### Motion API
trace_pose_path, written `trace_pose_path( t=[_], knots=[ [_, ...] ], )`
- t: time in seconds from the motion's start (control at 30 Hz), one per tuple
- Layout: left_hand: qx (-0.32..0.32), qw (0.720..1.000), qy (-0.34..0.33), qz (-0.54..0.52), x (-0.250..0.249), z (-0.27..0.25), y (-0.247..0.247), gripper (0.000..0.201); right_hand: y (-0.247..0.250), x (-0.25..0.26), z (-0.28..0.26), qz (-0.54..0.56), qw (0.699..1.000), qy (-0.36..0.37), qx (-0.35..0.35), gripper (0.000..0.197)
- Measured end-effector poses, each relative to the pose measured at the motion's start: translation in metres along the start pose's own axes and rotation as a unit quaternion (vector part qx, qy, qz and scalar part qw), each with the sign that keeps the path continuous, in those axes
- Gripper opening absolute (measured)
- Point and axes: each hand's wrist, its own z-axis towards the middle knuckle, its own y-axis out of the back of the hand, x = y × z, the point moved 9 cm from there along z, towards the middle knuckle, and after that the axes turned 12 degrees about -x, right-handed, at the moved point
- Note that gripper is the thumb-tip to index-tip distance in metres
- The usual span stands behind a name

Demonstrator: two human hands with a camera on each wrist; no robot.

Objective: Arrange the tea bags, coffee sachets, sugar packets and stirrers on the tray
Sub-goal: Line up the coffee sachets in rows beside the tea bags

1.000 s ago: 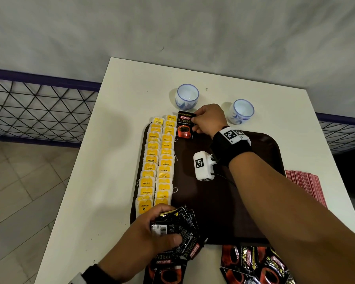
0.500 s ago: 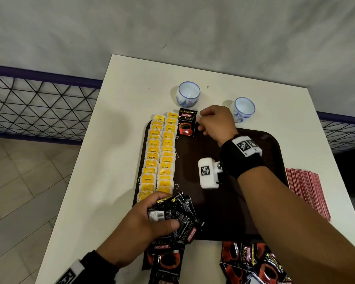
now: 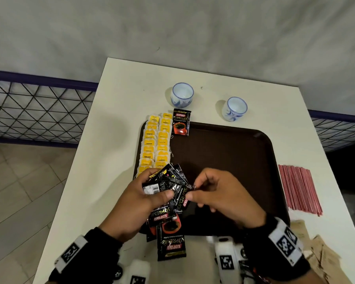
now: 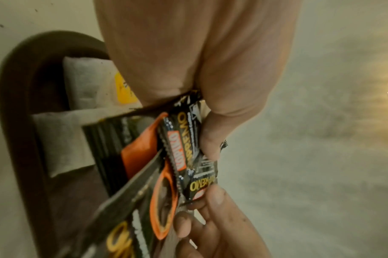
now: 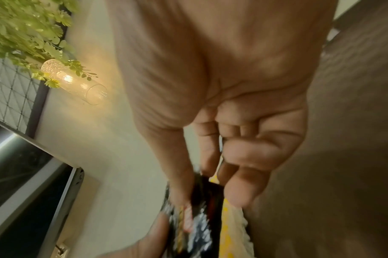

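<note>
- The left hand (image 3: 139,203) grips a fanned bunch of black coffee sachets (image 3: 168,181) over the near left part of the tray (image 3: 234,152), thumb pressed across the top of the bunch and fingers curled beneath it.
- The right hand (image 3: 219,195) pinches the edge of one sachet from that bunch between thumb and forefinger; its other fingers are curled in loosely.
- In the left wrist view the same bunch (image 4: 184,153) shows its orange and black printing, with the fingertips (image 4: 215,193) of the right hand closed on a sachet corner.
- The right wrist view is blurred, but the thumb and forefinger meet on a dark sachet (image 5: 199,214).
- One single sachet (image 3: 180,121) lies face up at the far edge of the tray, just beside the tea bags.
- The tea bags (image 3: 155,144) with yellow tags lie in two overlapping rows along the tray's left side.
- More sachets (image 3: 170,242) lie across the near rim of the tray and onto the white surface (image 3: 119,119).
- A flat bundle of red stirrers (image 3: 299,189) lies on the surface to the right of the tray.
- Brown sugar packets (image 3: 324,259) lie at the near right corner.
- Two small blue-and-white cups (image 3: 181,94) stand beyond the tray.
</note>
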Motion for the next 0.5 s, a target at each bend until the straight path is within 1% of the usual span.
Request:
trace_pose_path(
  t=[0.1, 0.17, 0.3, 0.4, 0.5],
  knots=[
    [0.001, 1.0, 0.01, -0.004, 0.001, 0.001, -0.004, 0.055, 0.002, -0.014, -0.001, 0.01, 0.999, -0.016, -0.046, 0.025],
    [0.001, 1.0, 0.017, -0.007, 0.004, 0.002, -0.005, 0.055, 0.006, -0.018, 0.001, 0.038, 0.997, -0.027, -0.061, 0.021],
    [0.0, 0.999, 0.028, -0.021, 0.006, 0.002, -0.004, 0.053, 0.009, -0.012, 0.001, 0.089, 0.994, -0.032, -0.049, 0.012],
    [0.004, 0.999, 0.029, -0.035, 0.005, 0.001, -0.005, 0.057, 0.007, -0.006, 0.001, 0.103, 0.994, -0.024, -0.037, 0.01],
    [0.004, 0.998, 0.036, -0.052, 0.004, 0.002, -0.004, 0.053, 0.008, -0.003, 0.003, 0.141, 0.989, -0.028, -0.032, 0.01]
  ],
)
